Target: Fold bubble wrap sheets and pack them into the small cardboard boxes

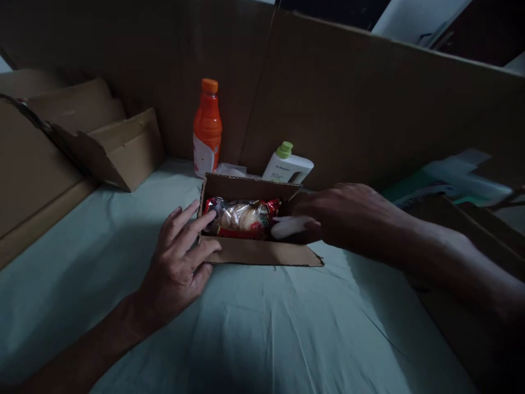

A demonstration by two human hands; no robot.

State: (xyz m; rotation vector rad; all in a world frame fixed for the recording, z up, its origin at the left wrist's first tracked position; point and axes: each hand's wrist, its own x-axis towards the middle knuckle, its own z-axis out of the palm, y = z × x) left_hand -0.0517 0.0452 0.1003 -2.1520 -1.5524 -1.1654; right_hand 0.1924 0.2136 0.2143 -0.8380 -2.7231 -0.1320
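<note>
A small open cardboard box (266, 253) stands on the cloth with its near flap folded outward. Inside it lies a clear plastic packet (241, 218) with red ends and pale pieces within. My left hand (178, 254) rests at the box's left end, fingers spread over the edge and the flap, one fingertip by the packet. At the right end, my right hand (348, 210) reaches into or over the box, blurred by motion. A smeared white object (293, 225) shows at its fingers; its kind cannot be made out. The right fingertips are mostly hidden.
Behind the box stand an orange bottle (208, 128) and a white jug (289, 166) with a green cap. Cardboard boxes (131, 148) sit on the left. More cardboard (455, 230) and a pale green translucent item (463, 178) are on the right. A tall cardboard wall (348, 104) closes the back.
</note>
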